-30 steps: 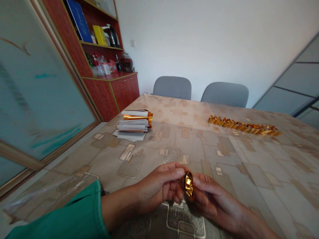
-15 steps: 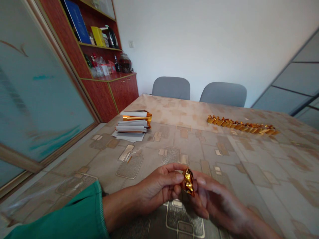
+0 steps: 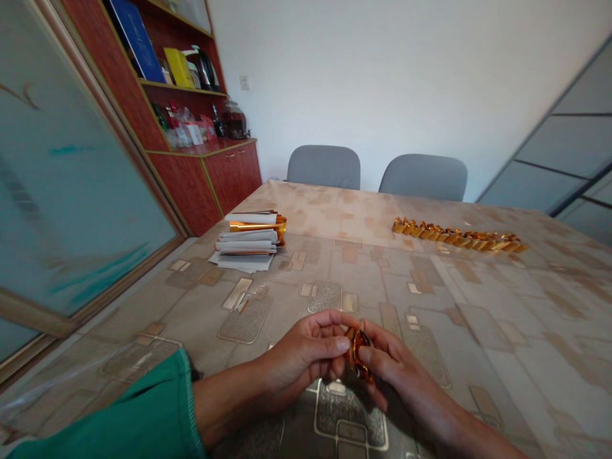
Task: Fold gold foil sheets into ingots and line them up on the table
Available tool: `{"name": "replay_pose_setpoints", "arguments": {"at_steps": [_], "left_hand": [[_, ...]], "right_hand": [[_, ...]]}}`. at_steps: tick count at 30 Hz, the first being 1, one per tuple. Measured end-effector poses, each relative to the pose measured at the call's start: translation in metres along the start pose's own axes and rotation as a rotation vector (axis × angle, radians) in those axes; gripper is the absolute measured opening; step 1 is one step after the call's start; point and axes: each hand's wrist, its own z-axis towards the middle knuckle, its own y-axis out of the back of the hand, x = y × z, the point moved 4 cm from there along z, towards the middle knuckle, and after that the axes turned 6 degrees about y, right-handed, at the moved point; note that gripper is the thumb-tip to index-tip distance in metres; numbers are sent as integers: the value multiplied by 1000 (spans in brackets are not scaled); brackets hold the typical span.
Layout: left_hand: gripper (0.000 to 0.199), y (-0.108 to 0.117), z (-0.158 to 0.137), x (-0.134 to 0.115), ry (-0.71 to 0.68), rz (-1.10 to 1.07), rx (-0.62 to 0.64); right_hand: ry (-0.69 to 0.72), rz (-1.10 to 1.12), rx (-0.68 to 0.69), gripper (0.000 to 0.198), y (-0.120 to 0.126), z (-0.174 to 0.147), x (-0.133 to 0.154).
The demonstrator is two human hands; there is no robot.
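Observation:
A small folded piece of gold foil paper (image 3: 356,352) is held between my two hands above the near part of the table. My left hand (image 3: 310,350) pinches its left side between thumb and fingers. On the other side, my right hand (image 3: 394,363) grips it with the thumb pressed into its top. The piece bulges and looks hollow along its upper face. Across the table to the right lies a long row of folded gold foil pieces (image 3: 459,236). A stack of gold and white paper sheets (image 3: 248,245) rests at the left.
A patterned cloth covers the table (image 3: 315,255). Two grey chairs (image 3: 324,167) stand at its far side by the white wall. Beyond the left edge is a red cabinet (image 3: 229,178) holding a kettle and jars, beside a frosted sliding door (image 3: 81,166).
My right thumb has moved onto the foil piece and presses into it. The piece has turned and opened somewhat on top. The whole view has shifted slightly.

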Motion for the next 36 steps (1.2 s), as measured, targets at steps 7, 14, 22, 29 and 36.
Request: {"name": "replay_pose_setpoints", "arguments": {"at_steps": [7, 14, 22, 29, 36], "left_hand": [[34, 0, 0, 2, -14, 38, -8], [43, 4, 5, 0, -44, -200, -120], [52, 4, 2, -5, -120, -272, -193], [44, 1, 3, -2, -111, -198, -161], [44, 2, 2, -2, -126, -184, -169]], "right_hand": [[19, -188, -19, 22, 4, 0, -2], [103, -207, 21, 38, 14, -2, 6], [414, -656, -161, 28, 8, -2, 28], [605, -912, -86, 4, 0, -3, 38], [626, -968, -62, 8, 4, -5, 41]]}}
